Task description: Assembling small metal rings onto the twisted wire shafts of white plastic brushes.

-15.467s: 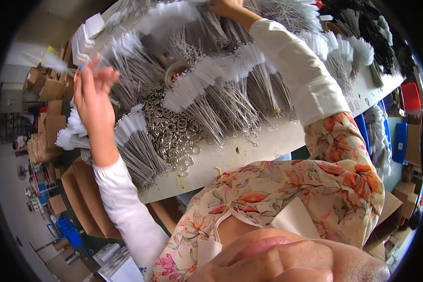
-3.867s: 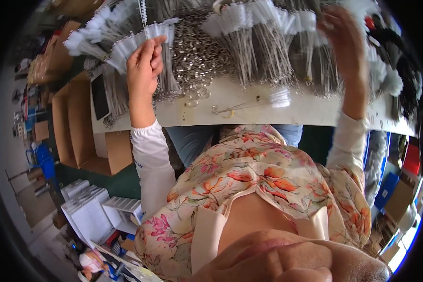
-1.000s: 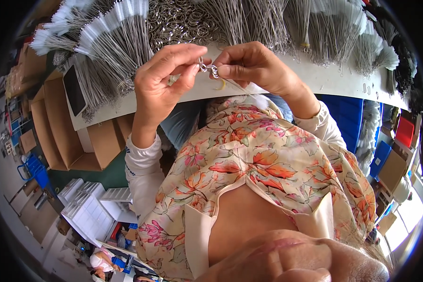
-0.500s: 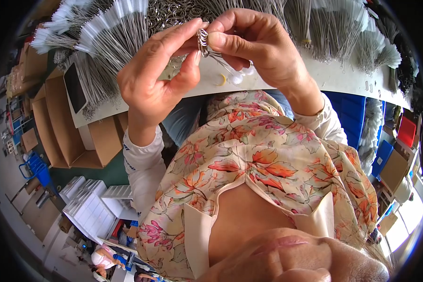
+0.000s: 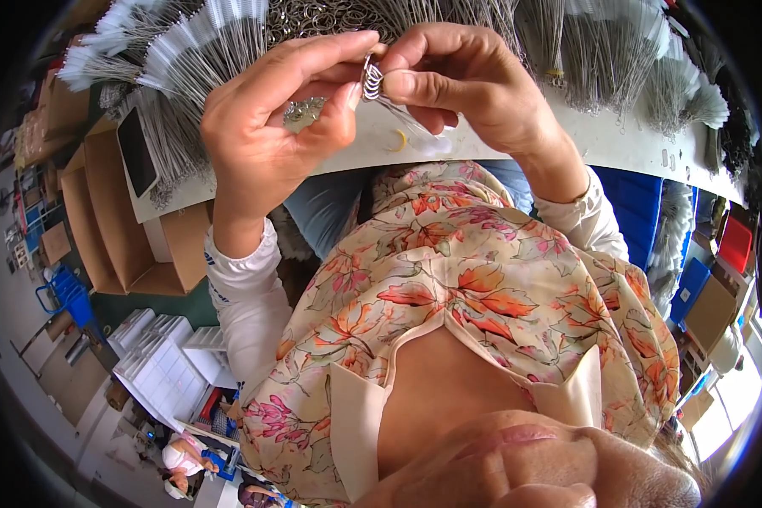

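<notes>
My left hand (image 5: 275, 127) pinches a metal ring (image 5: 368, 63) between thumb and forefinger above the table edge. Several small wire loops (image 5: 372, 82) hang on the ring. On the other side, my right hand (image 5: 474, 89) has its thumb and curled fingers closed on the loop ends of thin wire brushes. Their stems (image 5: 395, 108) slant down below that hand, and the white bristle ends (image 5: 432, 144) are blurred. Fingers partly hide the ring and loops.
Bundles of wire brushes with white bristles (image 5: 203, 51) line the table (image 5: 347, 157), with more on the right (image 5: 593, 76). Behind my hands lies a heap of metal rings (image 5: 313, 21). A dark phone (image 5: 135, 148) and an open carton (image 5: 114, 224) are at left. A yellow band (image 5: 397, 140) lies near the edge.
My left hand and forearm have shifted slightly left, and my right hand slightly right and down. The ring has turned a little between them, with the loops lower on it.
</notes>
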Tool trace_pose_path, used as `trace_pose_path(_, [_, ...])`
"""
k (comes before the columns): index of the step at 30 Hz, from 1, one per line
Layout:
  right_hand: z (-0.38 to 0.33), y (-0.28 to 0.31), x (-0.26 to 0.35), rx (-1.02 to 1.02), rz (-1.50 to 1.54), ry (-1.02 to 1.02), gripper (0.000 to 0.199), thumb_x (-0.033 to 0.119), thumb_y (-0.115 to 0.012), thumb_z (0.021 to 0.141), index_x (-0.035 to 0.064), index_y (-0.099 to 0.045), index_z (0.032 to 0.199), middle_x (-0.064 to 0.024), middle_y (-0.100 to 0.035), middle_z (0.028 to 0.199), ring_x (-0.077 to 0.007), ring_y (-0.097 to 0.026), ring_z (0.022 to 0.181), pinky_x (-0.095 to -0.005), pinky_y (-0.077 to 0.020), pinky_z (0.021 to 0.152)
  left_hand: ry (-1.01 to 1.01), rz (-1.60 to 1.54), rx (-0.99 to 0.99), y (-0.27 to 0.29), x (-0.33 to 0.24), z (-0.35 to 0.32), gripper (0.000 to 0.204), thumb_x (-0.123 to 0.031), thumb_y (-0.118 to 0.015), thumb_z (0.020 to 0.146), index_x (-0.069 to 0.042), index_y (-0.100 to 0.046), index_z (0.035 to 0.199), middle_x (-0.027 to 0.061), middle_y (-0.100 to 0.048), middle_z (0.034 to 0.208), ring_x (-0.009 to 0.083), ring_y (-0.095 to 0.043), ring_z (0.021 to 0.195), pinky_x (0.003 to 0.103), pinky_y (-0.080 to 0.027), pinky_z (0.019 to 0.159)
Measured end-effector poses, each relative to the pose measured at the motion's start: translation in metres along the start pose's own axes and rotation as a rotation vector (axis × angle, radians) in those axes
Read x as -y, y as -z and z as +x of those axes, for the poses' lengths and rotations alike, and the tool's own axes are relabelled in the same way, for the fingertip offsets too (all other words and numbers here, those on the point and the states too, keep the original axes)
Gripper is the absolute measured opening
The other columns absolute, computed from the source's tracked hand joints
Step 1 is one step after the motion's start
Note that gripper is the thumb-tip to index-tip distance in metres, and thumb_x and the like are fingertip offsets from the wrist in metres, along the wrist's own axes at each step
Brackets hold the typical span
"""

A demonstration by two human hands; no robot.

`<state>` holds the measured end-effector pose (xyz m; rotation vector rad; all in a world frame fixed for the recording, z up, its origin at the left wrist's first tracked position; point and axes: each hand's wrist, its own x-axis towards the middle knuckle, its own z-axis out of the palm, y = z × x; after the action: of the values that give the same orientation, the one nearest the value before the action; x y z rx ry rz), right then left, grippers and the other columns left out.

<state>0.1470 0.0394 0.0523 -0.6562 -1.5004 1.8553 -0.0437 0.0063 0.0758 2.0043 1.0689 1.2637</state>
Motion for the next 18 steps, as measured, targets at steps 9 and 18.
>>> trace_pose_path(9, [-0.005,-0.011,-0.011,-0.178,0.069,0.204,0.017,0.019,-0.062,0.087,0.0026,-0.064,0.09,0.0023,-0.056,0.068,-0.0034,-0.048,0.056,-0.0181,-0.038,0.05,0.234,-0.238,-0.101,-0.011,-0.004,-0.002,0.025,0.009,-0.058,0.079,0.007,-0.061,0.104,0.0121,-0.065,0.096,0.0109,-0.063,0.082,0.022,-0.052,0.074])
trace_pose_path(18, [-0.004,-0.002,-0.006,-0.03,0.32,-0.03,0.02,0.022,-0.062,0.087,0.0026,-0.061,0.09,0.0031,-0.053,0.066,-0.0023,-0.042,0.053,-0.0183,-0.0319,0.047,0.205,-0.076,0.095,0.002,-0.005,0.009,0.014,-0.003,-0.061,0.085,0.005,-0.062,0.096,0.0038,-0.06,0.085,0.0067,-0.054,0.071,0.019,-0.044,0.06])
